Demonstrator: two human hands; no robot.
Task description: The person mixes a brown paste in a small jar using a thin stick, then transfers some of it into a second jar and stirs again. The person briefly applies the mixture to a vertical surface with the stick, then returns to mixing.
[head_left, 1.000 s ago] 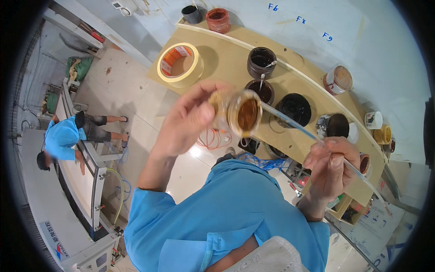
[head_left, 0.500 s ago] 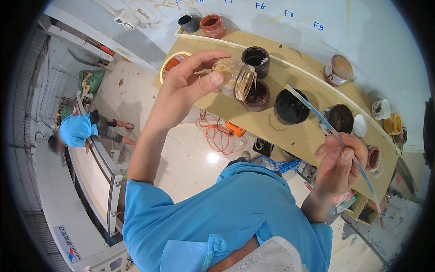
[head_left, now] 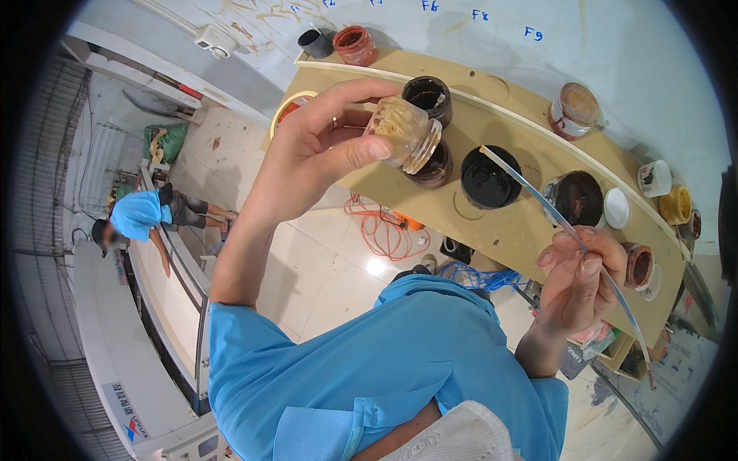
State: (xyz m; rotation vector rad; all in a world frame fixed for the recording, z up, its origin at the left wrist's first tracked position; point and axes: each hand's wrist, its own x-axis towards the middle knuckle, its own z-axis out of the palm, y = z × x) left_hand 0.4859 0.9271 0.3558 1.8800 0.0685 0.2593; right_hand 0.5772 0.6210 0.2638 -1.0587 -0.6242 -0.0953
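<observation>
On the left, the left hand has its fingers wrapped around a clear jar. The jar is up in the air by the table, tipped to the right, with no lid on. Tan stuff sticks inside it; I cannot tell how much is left to use. Next, a tub of black stuff sits on the table. In front of it is the tan tip of a thin stick, already out of the jar. On the right, the right hand pinches the stick. The jar and stick are not yet put down.
</observation>
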